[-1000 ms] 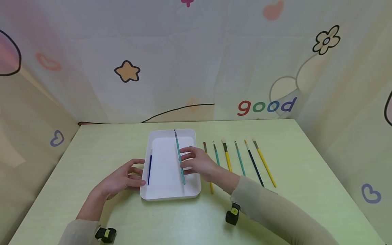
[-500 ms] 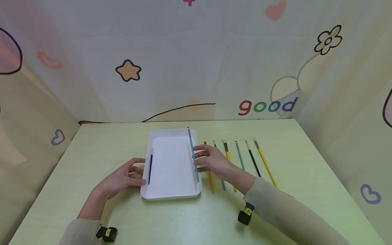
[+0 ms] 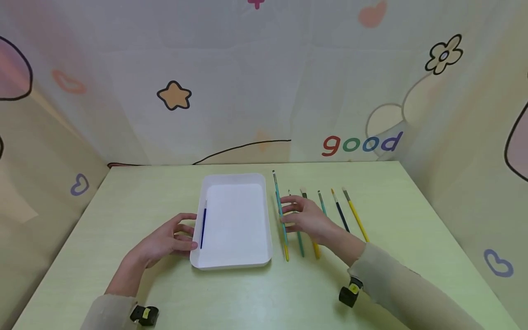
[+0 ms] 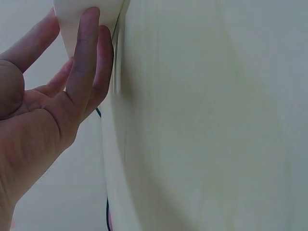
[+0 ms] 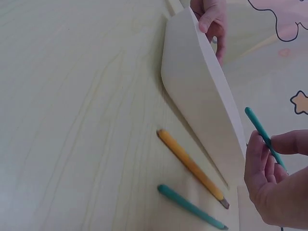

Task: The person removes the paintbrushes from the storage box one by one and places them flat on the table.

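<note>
In the head view my right hand (image 3: 307, 217) pinches a slim teal paintbrush (image 3: 277, 195) between thumb and fingers, just right of the white tray (image 3: 237, 220). The brush is held raised, bristles toward the wall, and overlaps a yellow-handled paintbrush (image 3: 286, 253) lying on the table. The right wrist view shows the teal handle's rounded end sticking out past the fingertips. My left hand (image 3: 169, 238) holds the tray's left side, thumb on the rim and fingers against the outer wall. Inside the tray, along its left wall, lies a dark blue paintbrush (image 3: 203, 229).
Several paintbrushes lie in a row right of the tray, among them a short teal one (image 3: 300, 245), a dark navy one (image 3: 340, 211) and a yellow one (image 3: 355, 213). My right hand and forearm cover parts of them. A patterned curtain (image 3: 231, 91) stands behind the table.
My right hand has carried the teal paintbrush rightward, from over the tray to past its right edge above the row of brushes. My left hand and the tray stay put.
</note>
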Action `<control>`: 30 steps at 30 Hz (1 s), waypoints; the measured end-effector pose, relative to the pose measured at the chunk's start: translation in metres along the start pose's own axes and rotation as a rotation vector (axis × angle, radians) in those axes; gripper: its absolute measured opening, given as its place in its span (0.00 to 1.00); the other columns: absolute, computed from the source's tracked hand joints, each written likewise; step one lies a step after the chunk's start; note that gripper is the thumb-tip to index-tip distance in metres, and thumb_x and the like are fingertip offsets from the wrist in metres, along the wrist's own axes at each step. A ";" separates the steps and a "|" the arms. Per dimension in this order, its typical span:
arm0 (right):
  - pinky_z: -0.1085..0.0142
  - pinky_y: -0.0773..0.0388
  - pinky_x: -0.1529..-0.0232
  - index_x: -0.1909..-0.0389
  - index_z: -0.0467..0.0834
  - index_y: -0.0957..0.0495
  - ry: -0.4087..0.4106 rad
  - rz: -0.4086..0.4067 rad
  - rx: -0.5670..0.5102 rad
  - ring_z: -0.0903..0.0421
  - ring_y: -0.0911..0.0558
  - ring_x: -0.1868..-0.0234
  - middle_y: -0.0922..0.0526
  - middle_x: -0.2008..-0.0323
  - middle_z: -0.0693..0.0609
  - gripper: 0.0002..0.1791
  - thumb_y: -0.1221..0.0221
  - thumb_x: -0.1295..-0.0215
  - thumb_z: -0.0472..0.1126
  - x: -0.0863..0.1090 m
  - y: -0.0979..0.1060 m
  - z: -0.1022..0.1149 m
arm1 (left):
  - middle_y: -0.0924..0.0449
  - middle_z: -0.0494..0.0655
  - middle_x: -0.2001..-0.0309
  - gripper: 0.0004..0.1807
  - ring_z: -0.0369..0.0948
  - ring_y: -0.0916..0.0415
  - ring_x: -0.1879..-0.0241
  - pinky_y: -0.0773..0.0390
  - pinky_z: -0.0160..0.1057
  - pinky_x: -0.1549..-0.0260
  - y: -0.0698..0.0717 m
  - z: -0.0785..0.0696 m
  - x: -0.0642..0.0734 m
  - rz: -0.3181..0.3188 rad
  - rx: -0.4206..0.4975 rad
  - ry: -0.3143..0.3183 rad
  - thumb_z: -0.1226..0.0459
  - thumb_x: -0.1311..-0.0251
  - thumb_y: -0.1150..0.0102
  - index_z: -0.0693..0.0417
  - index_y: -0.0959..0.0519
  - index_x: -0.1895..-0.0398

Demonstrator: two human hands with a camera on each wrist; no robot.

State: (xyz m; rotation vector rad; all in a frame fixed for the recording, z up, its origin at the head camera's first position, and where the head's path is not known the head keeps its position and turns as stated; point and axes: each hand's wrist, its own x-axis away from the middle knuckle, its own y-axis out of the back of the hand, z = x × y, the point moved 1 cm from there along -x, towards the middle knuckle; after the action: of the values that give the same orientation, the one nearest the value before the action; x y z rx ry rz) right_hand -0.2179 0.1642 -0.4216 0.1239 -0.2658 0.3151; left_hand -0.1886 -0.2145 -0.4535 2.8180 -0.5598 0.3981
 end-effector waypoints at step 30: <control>0.59 0.16 0.50 0.25 0.34 0.41 -0.081 -0.078 0.136 0.46 0.23 0.49 0.31 0.40 0.34 0.31 0.43 0.26 0.32 0.027 0.113 -0.024 | 0.30 0.66 0.41 0.45 0.51 0.19 0.51 0.15 0.48 0.53 0.001 0.000 0.000 -0.008 0.010 0.003 0.72 0.40 0.28 0.58 0.43 0.24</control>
State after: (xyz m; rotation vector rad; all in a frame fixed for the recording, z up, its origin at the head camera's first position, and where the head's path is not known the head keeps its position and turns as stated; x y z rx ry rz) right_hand -0.2237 0.2825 -0.4283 0.2813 -0.3186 0.2507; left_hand -0.1890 -0.2155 -0.4534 2.8280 -0.5472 0.4055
